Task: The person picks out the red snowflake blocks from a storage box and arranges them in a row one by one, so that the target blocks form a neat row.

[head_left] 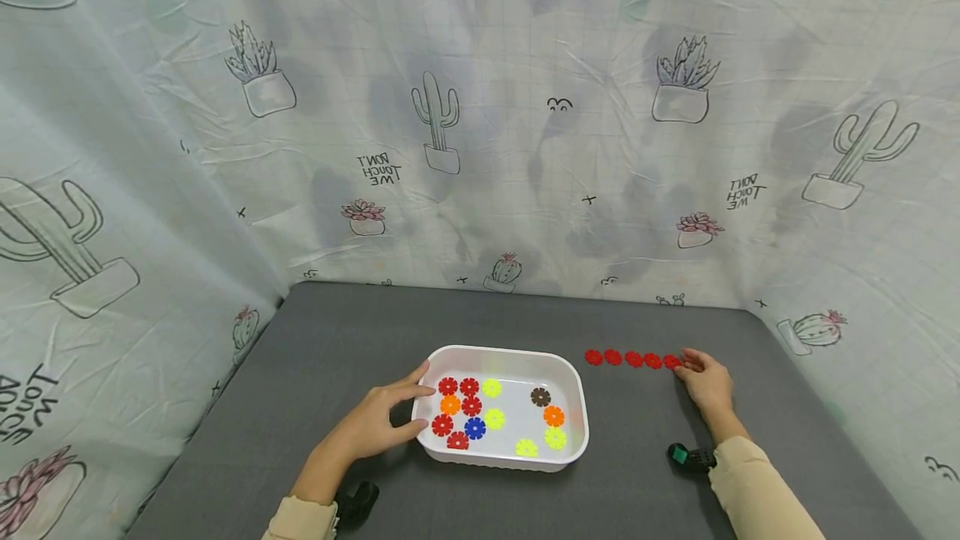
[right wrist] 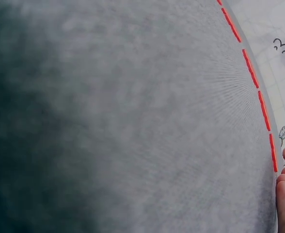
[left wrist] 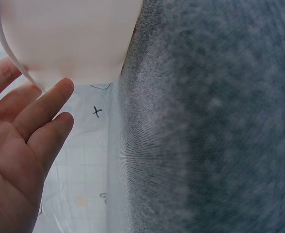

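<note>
Row of five red discs (head_left: 633, 359) on grey mat (head_left: 315, 373), right of white tray (head_left: 576, 407). Right hand (head_left: 705, 382) flat, fingertips touching the row's last disc (head_left: 672, 362). Left hand (head_left: 375, 423) relaxed, fingers against the tray's left wall. Assorted coloured discs (head_left: 480, 415) in the tray.

Head cam: high, looking forward and down, whole grey table (head_left: 315, 357) in the lower half of frame, curtain above. Left wrist cam: very close, skims the table (left wrist: 220, 121); white tray (left wrist: 70, 39) wall upper left, also in head view (head_left: 573, 390). Right wrist cam: table-level; red row (right wrist: 259, 92) along right edge, head view's centre right (head_left: 633, 358).
</note>
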A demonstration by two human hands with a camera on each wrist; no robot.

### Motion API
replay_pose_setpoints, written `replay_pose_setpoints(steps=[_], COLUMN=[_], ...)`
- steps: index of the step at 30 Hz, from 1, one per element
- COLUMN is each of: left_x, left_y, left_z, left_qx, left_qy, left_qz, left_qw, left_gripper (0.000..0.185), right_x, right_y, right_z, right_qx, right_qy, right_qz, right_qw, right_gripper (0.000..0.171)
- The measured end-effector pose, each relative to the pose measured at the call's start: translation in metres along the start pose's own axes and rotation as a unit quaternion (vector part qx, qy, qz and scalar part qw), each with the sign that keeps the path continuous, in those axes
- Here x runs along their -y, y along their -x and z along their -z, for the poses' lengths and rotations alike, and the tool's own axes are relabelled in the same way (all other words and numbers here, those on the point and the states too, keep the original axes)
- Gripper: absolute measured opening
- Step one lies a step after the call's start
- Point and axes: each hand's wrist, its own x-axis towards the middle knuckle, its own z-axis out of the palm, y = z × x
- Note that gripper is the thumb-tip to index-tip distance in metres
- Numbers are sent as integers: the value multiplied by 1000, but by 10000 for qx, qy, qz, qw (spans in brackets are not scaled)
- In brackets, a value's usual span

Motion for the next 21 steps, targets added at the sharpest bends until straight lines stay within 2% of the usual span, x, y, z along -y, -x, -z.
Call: replay_pose_setpoints(steps=[8, 13, 21], left_x=[-1, -1, -2], left_y=[-1, -2, 0], left_z=[2, 3, 4], left_qx=[-7, -26, 35], left_qy=[7, -17, 83], left_qz=[-191, -341, -261], left_qw=[9998, 9994, 9996], left_gripper=[45, 45, 48], right_x=[12, 31, 69], right_y=[4, 9, 29], right_z=[0, -2, -17], right_qx=[183, 380, 1110], right_qy=[-80, -390, -1144], right_qz=[366, 731, 1377], right_qw=[9991, 9958, 9776], right_gripper=[48, 48, 55])
